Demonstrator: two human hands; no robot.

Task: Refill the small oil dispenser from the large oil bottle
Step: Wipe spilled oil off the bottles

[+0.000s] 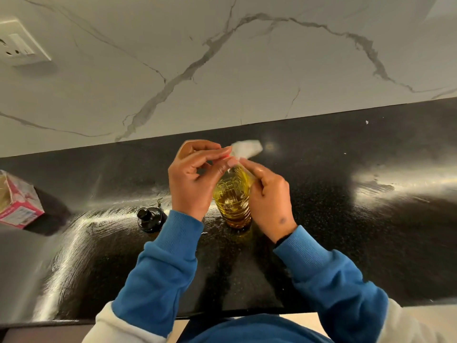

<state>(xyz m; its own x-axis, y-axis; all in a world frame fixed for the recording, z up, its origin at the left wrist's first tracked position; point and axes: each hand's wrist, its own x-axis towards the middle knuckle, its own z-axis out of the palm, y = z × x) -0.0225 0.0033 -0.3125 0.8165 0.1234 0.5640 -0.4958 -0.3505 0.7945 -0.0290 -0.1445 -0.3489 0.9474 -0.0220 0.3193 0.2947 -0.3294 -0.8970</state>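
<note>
Large oil bottle: clear ribbed plastic, yellow oil inside, standing upright on the black counter at the centre of the frame. Left hand: above and to the left of the bottle's top, its fingers curled together and pinching something small and reddish at the bottle's mouth; what it is cannot be told. Right hand: against the bottle's right shoulder, fingers curled round the upper part of the bottle, fingertips meeting those of the left hand at the top. White blurred piece: just above the meeting fingertips, kind unclear. Small oil dispenser: dark glass with a black stopper, upright on the counter at lower left of the bottle, just beside the left blue sleeve, apart from the bottle. Pink and white carton: at the left edge of the frame. Marble-patterned wall: behind the counter, with a white socket plate at upper left.
</note>
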